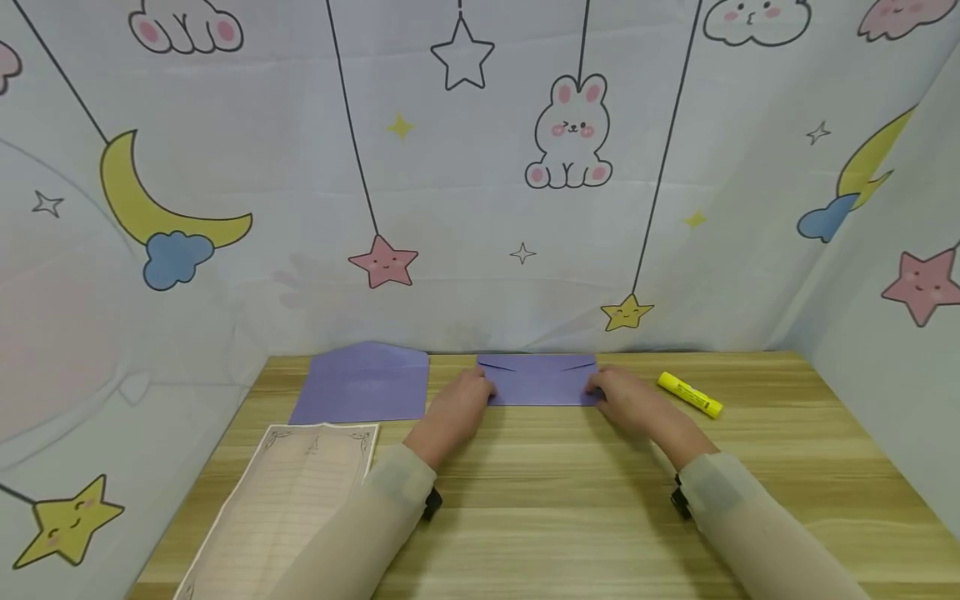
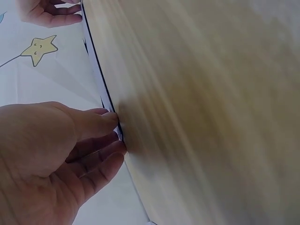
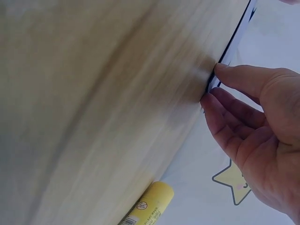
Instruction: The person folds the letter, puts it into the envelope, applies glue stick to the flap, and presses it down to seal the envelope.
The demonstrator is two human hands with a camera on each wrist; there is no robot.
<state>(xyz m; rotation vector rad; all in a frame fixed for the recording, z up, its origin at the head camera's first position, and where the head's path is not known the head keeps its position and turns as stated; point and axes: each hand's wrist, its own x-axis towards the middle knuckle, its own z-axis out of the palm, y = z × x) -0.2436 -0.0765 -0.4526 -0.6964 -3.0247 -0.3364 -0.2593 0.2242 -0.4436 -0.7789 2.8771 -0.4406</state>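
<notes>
A purple envelope (image 1: 537,383) lies near the far edge of the wooden table, its two slanted flap edges showing along the top. At its left near corner my left hand (image 1: 462,406) pinches the edge between thumb and fingers; the left wrist view shows the same left hand (image 2: 65,154) from the palm side. My right hand (image 1: 633,400) pinches the opposite corner, and the right wrist view has this right hand (image 3: 262,126) with its thumb and fingertips at the envelope's edge. Parts of both corners are hidden by the fingers.
A second purple envelope (image 1: 363,387) with its flap up lies at the left. Nearer, a lined sheet of letter paper (image 1: 292,492) is partly covered by my left sleeve. A yellow glue stick (image 1: 690,395) lies right of my right hand. A printed curtain (image 1: 465,192) hangs behind the table.
</notes>
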